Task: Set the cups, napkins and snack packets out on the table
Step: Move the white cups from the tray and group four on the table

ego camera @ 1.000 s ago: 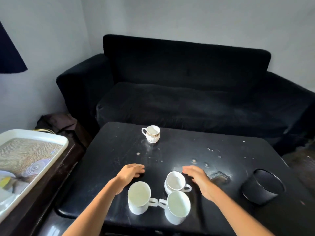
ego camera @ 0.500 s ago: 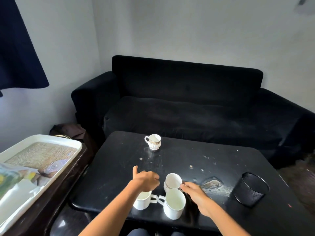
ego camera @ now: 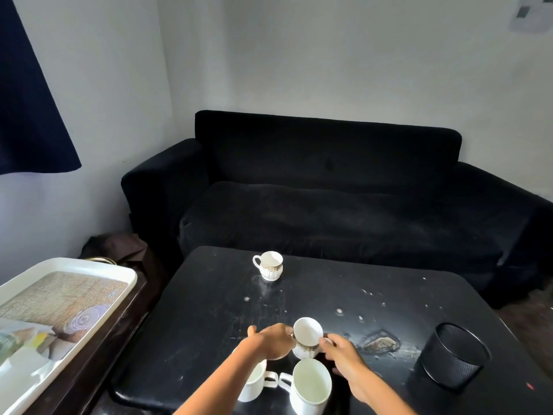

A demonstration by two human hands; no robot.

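Our left hand (ego camera: 270, 342) and right hand (ego camera: 344, 354) curl fingers round the small gold-banded white china cup (ego camera: 306, 336), tilted at the black table's (ego camera: 209, 310) near middle; light, glazed, chippable, we judge, so grip body and handle.

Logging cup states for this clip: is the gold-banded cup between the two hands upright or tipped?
Tipped. The gold-banded cup leans with its empty mouth toward the camera, held between the left hand and right hand.

table (ego camera: 209, 324) black | sofa (ego camera: 329, 211) black | cups (ego camera: 309, 384) white | far cup (ego camera: 270, 265) white, gold band | curtain (ego camera: 27, 115) navy
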